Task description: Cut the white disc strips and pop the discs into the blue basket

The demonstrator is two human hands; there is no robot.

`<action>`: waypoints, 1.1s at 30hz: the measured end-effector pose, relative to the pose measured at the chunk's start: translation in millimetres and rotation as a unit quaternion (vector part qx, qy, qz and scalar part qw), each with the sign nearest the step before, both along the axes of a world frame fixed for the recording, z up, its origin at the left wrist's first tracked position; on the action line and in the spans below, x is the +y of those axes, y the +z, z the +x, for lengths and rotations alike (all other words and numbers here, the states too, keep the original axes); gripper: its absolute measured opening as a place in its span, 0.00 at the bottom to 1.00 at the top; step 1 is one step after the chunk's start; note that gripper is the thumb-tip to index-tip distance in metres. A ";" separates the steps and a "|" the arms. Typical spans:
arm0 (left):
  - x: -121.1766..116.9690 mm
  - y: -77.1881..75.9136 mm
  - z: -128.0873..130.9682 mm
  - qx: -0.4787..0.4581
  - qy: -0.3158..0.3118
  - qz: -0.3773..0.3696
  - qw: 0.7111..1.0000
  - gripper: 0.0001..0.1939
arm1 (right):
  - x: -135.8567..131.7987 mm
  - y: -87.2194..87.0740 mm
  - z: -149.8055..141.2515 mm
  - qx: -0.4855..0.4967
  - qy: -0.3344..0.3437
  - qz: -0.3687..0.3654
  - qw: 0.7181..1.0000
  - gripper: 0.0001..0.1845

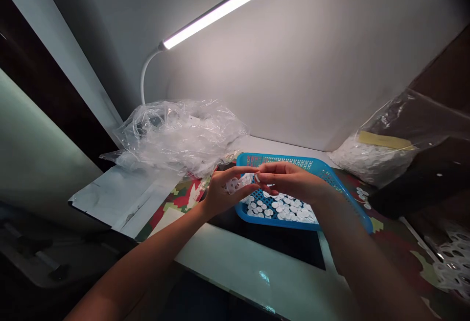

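Observation:
Above the near left part of a blue plastic basket (345, 198), my two hands meet at the fingertips. My left hand (220, 189) is curled round a cluster of white plastic pieces with round openings (233, 185). Between the fingertips of my right hand (297, 180) is a small white round piece (257, 178), at the edge of what my left hand holds. Whether the small piece is joined to the cluster cannot be made out. Many small white discs (290, 208) lie loose on the basket's bottom, and my right hand and wrist hide some of them.
A crumpled clear plastic bag (176, 137) with white contents stands back left. Another clear bag (374, 159), filled with white pieces, is at the right. Several discs (362, 194) lie outside the basket. White ringed parts (455, 262) sit far right. A lamp (227, 8) shines overhead.

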State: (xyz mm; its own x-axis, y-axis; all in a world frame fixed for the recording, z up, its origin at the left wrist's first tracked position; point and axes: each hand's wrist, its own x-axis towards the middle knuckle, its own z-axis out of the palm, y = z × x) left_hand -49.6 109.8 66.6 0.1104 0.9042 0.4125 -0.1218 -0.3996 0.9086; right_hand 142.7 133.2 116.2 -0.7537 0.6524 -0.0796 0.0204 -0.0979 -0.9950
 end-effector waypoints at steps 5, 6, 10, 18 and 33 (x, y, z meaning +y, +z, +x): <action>-0.6 0.4 1.5 0.050 0.040 0.099 0.993 0.13 | -1.0 -0.2 -0.5 -0.011 0.003 0.007 1.000 0.10; -0.7 0.4 1.3 0.061 0.044 0.120 0.990 0.12 | -1.2 -0.1 -0.5 -0.011 0.004 0.007 1.000 0.10; -0.9 -0.1 -0.1 0.076 0.048 0.145 0.985 0.10 | -1.9 0.0 -1.2 0.004 0.006 0.003 1.000 0.09; -1.6 0.9 2.0 0.062 0.080 0.145 0.984 0.03 | -7.5 9.2 -0.8 -0.076 -0.036 0.081 0.993 0.10; 4.9 -1.7 2.7 0.096 0.114 0.182 0.972 0.05 | -7.9 9.2 -1.9 -0.102 -0.131 0.141 0.976 0.11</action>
State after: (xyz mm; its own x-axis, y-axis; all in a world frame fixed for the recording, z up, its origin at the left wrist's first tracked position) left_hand -47.0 114.7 65.0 0.0313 0.7122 0.7013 0.1647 -0.6957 0.6992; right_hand 140.8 125.2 125.4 -0.5450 0.8384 -0.0005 0.2315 0.1500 -0.9612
